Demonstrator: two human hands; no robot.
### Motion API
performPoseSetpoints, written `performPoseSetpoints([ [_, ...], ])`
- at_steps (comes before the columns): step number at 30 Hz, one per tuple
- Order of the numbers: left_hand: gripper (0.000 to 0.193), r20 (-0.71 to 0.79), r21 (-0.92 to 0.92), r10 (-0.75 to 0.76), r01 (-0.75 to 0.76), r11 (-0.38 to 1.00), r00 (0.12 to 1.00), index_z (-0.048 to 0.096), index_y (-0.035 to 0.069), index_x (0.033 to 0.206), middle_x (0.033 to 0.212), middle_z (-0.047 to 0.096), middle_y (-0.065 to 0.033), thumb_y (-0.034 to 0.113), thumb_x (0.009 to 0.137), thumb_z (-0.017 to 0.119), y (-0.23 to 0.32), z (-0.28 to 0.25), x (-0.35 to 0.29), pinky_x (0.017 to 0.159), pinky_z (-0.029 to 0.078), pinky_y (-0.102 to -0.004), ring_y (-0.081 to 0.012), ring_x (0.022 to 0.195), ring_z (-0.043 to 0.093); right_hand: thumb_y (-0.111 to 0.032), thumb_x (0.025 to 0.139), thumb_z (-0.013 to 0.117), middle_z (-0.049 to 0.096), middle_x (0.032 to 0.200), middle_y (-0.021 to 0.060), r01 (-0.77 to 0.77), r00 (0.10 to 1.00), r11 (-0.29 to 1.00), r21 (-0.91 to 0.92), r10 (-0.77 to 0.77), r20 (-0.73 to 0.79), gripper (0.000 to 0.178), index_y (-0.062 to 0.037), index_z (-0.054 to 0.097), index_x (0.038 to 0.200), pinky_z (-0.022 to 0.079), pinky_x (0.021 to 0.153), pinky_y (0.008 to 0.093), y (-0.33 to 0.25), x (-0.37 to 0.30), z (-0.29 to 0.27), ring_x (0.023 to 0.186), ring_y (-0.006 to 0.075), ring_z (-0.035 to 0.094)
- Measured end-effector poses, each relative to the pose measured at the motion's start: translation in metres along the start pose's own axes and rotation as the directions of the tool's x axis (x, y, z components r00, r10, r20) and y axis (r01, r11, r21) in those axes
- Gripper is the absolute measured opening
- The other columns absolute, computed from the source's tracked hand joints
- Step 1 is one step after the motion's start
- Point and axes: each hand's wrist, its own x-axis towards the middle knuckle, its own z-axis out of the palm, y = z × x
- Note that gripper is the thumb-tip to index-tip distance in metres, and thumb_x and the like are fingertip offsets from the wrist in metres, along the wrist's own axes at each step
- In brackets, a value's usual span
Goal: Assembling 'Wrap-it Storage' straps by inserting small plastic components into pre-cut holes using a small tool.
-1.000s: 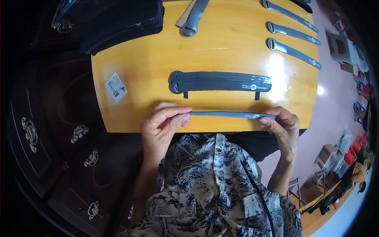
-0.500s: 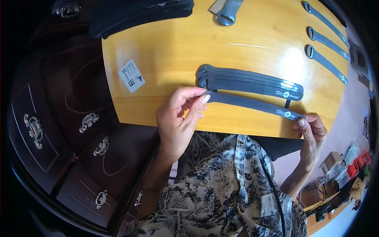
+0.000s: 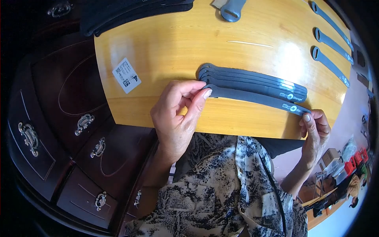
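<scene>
Stretched between my two hands is a dark grey hook-and-loop strap (image 3: 252, 97) with white print near its right end. My left hand (image 3: 179, 112) pinches its rounded, looped end between thumb and fingers. At the narrow right end, my right hand (image 3: 314, 128) grips the tip the same way. Just beyond it lies a fanned stack of matching straps (image 3: 252, 80), their edges stepped one behind another. The held strap overlaps the near edge of that stack.
Three single straps (image 3: 333, 67) lie spaced apart at the table's right. Another strap (image 3: 231, 14) lies at the far edge. A dark pile (image 3: 142, 15) sits at the far left, near a white label (image 3: 126, 75) on the wooden table (image 3: 158, 55). Dark drawers (image 3: 90, 146) stand left.
Both hands have brought the held strap slightly away from me, closing the gap to the stack. The whole view has shifted a little.
</scene>
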Motion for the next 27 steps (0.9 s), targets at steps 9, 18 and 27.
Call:
performPoseSetpoints([
  [9, 0.015, -0.008, -0.018, -0.023, 0.023, 1.000, 1.000, 0.062, -0.001, 0.093, 0.079, 0.065, -0.0050, -0.002, 0.080, 0.071, 0.0044, 0.0002, 0.0016, 0.056, 0.046, -0.0176, -0.0041, 0.066, 0.057, -0.018, 0.084, 0.071, 0.057, 0.065, -0.0010, -0.025, 1.000, 1.000, 0.012, 0.025, -0.010, 0.015, -0.0059, 0.062, 0.082, 0.031, 0.044, 0.0165, 0.0005, 0.0014, -0.0005, 0.051, 0.0031, 0.045],
  [18, 0.014, 0.005, -0.030, -0.071, 0.071, 0.997, 0.997, 0.062, -0.001, 0.092, 0.077, 0.060, -0.0027, -0.002, 0.080, 0.070, 0.0048, 0.0005, 0.0018, 0.054, 0.045, -0.0173, -0.0035, 0.064, 0.055, -0.018, 0.085, 0.070, 0.057, 0.064, -0.0010, -0.037, 0.999, 0.999, 0.026, 0.038, -0.012, 0.015, -0.0058, 0.062, 0.083, 0.030, 0.043, 0.0160, 0.0013, 0.0024, -0.0009, 0.050, 0.0025, 0.045],
  [27, 0.014, 0.016, -0.038, -0.072, 0.072, 0.997, 0.997, 0.062, -0.001, 0.092, 0.079, 0.062, -0.0038, -0.003, 0.080, 0.070, 0.0054, -0.0005, 0.0023, 0.055, 0.046, -0.0172, -0.0033, 0.065, 0.056, -0.018, 0.085, 0.070, 0.057, 0.063, -0.0015, -0.046, 0.999, 0.999, 0.018, 0.046, -0.017, 0.014, -0.0059, 0.062, 0.084, 0.028, 0.043, 0.0158, 0.0000, 0.0023, -0.0005, 0.049, 0.0019, 0.043],
])
